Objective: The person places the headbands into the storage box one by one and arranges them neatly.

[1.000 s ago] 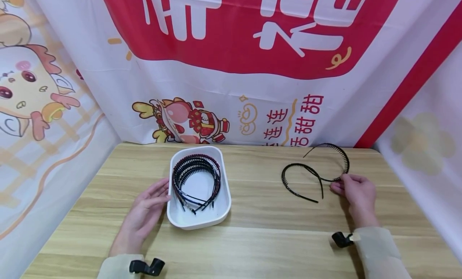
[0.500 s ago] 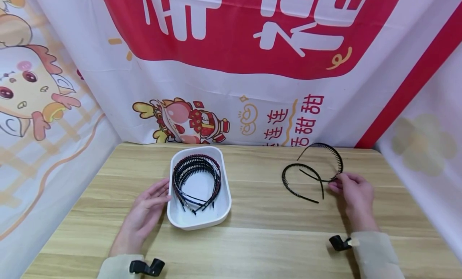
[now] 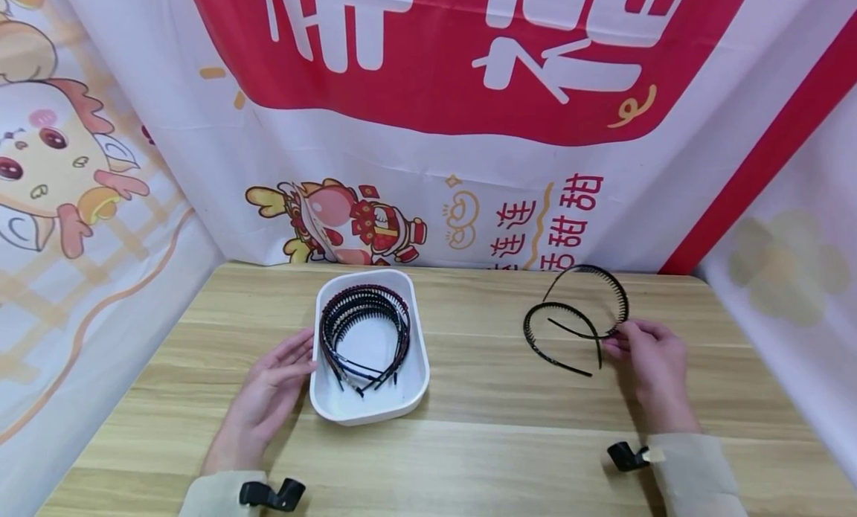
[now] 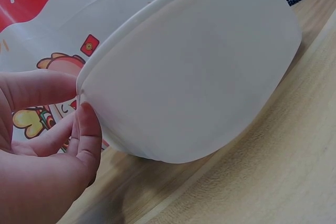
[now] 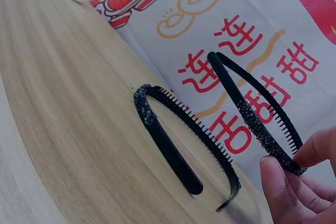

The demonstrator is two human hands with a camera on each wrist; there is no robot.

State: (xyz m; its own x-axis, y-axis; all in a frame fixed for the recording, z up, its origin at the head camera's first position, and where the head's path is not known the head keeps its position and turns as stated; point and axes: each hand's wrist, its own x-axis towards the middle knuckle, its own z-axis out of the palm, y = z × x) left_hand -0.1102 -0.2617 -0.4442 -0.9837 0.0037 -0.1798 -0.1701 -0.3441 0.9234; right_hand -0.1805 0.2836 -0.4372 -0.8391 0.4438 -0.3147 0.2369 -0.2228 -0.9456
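Observation:
My right hand (image 3: pixel 656 361) pinches a black toothed headband (image 3: pixel 624 294) between thumb and fingers. Sparkly studs cover part of its band in the right wrist view. Held up on its side, it overlaps a second black headband (image 5: pixel 170 150) in the head view; that one lies on the table, also studded and toothed. At the left, the fingertips of my left hand (image 3: pixel 271 387) touch the outer wall of a white plastic box (image 3: pixel 371 411). Several dark headbands (image 3: pixel 364 297) are stacked inside the box, some with reddish or bluish parts.
A wood-grain table (image 3: pixel 482 457) carries everything. Behind it hangs a white and red printed cloth (image 3: pixel 435 108), and more printed cloth encloses both sides. A black wrist mount (image 3: pixel 627 456) sits by the right sleeve, another by the left.
My right hand has shifted slightly left with the headband, which now overlaps the lying one more in the head view. My left hand and the box have stayed in place.

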